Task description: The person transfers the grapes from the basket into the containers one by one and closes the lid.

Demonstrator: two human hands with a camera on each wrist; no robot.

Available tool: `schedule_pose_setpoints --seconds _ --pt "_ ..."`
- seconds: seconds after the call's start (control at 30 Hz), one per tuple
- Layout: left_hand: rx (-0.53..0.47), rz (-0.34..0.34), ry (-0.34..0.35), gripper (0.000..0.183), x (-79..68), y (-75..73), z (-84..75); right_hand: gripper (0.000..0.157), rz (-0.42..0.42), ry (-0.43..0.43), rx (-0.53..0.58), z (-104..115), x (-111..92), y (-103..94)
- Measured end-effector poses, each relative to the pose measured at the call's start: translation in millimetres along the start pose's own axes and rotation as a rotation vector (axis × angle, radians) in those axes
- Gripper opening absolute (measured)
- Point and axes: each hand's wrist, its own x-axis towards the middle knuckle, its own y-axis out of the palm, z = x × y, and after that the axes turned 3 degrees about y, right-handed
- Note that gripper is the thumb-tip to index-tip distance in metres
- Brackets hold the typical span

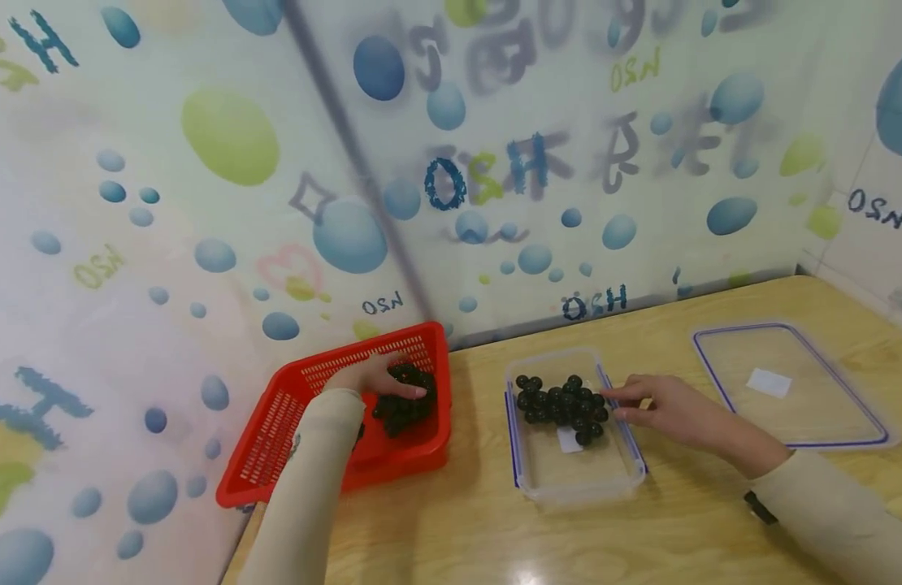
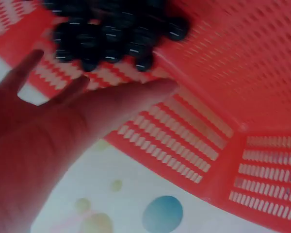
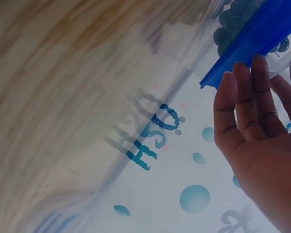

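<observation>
Boxed grapes (image 1: 564, 404): lying in the clear box (image 1: 578, 470), seemingly done.
Basket grapes (image 1: 403, 414): sitting in the red basket (image 1: 414, 461) at the worktop's (image 1: 451, 540) left edge, seemingly left to do.
Left hand (image 1: 374, 378): hovering by them, grip released.
Right hand (image 1: 666, 406): touching the box's side, released.
Lid (image 1: 809, 406): lying off, rightward.
</observation>
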Motion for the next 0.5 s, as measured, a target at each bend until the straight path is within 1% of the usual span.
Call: schedule_pose_setpoints --seconds 0.1,0.17,0.23,0.33,0.4,0.47,0.5 --pt "-0.027 0.013 -0.054 0.091 7.5 6.4 4.3 0.040 0.000 0.004 -0.010 0.2 0.0 2.0" --pt "-0.035 -0.009 -0.098 0.095 11.1 10.5 2.8 0.040 -0.006 0.007 -0.019 0.7 -0.2 1.9" --pt "0.001 -0.030 -0.133 0.104 13.6 15.2 -0.8 0.040 -0.014 0.007 -0.026 0.7 -0.4 1.3" --pt "0.057 -0.034 -0.195 0.119 16.7 25.0 -5.3 0.039 -0.017 0.001 -0.029 0.0 -0.5 0.5" --pt "0.092 -0.034 -0.224 0.126 19.5 32.3 -6.8 0.039 -0.014 -0.008 -0.022 -0.8 -0.7 0.7" --pt "0.094 -0.046 -0.253 0.125 22.1 38.5 -7.2 0.039 -0.006 -0.017 -0.013 -1.3 -0.9 1.4" --pt "0.095 -0.058 -0.256 0.124 22.7 40.6 -7.4 0.039 -0.003 -0.021 -0.006 -1.5 -1.0 1.7"
